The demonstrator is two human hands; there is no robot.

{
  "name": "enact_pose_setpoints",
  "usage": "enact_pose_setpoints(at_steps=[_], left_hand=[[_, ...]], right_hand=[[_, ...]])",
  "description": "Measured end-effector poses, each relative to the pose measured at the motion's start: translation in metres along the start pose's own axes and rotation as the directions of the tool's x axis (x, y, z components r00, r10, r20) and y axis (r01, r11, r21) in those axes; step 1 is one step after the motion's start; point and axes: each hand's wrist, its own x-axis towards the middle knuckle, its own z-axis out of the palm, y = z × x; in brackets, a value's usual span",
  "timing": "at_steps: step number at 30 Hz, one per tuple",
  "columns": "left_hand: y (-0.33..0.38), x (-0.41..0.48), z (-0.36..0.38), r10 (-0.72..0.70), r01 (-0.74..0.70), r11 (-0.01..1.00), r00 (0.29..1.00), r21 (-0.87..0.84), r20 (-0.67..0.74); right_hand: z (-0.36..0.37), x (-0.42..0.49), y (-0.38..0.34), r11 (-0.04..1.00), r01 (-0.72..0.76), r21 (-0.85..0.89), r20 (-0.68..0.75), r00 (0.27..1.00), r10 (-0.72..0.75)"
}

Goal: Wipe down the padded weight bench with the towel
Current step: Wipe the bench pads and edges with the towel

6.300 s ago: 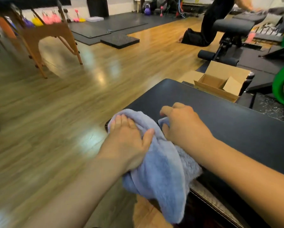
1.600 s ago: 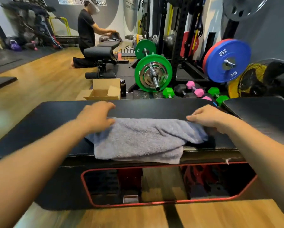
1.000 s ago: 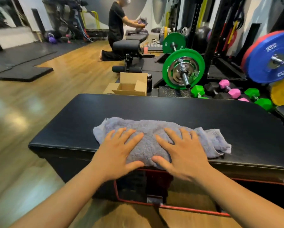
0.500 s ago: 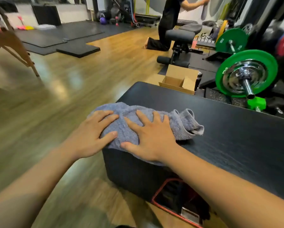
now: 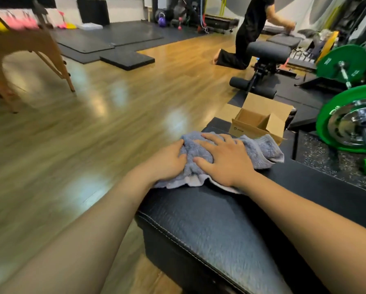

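The black padded bench [image 5: 209,225] fills the lower right of the head view, its left end facing me. A bunched grey-blue towel [image 5: 262,149] lies near the far left corner of the pad. My left hand [image 5: 167,164] grips the towel's left side with curled fingers. My right hand [image 5: 224,160] presses flat on the towel's middle, fingers spread. Part of the towel is hidden under both hands.
An open cardboard box [image 5: 260,119] sits on the floor just beyond the bench. Green weight plates on a barbell [image 5: 347,119] stand at right. A person [image 5: 250,30] kneels at another bench [image 5: 269,49] farther back. A wooden table [image 5: 18,52] stands at left on the wood floor.
Both hands have pushed the towel away from me across the pad toward its far edge. My left hand went from flat to gripping the towel.
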Motion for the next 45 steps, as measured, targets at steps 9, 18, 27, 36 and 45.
enact_pose_setpoints(at_steps=[9, 18, 27, 36, 45], left_hand=[[0.014, 0.090, 0.014, 0.026, -0.026, 1.000, 0.999, -0.002, -0.024], [0.036, 0.105, 0.037, -0.015, 0.030, 0.970, 0.998, 0.240, -0.066], [0.195, 0.104, 0.149, 0.199, -0.276, 0.834, 0.958, 0.478, 0.206], [0.358, 0.083, 0.283, 0.472, -0.607, 0.710, 0.786, 0.357, 0.398], [0.496, 0.049, 0.404, 0.591, -0.738, 0.616, 0.664, 0.276, 0.458]], right_hand=[[0.018, 0.059, 0.034, 0.988, -0.118, 0.097, -0.102, 0.987, 0.128], [-0.005, 0.048, 0.076, 0.977, -0.137, 0.165, 0.006, 0.990, 0.138], [-0.043, -0.107, 0.222, 0.923, -0.353, 0.151, 0.125, 0.933, 0.337], [-0.084, -0.287, 0.337, 0.815, -0.579, 0.027, -0.003, 0.815, 0.579], [-0.103, -0.440, 0.430, 0.572, -0.817, 0.078, -0.113, 0.563, 0.819]])
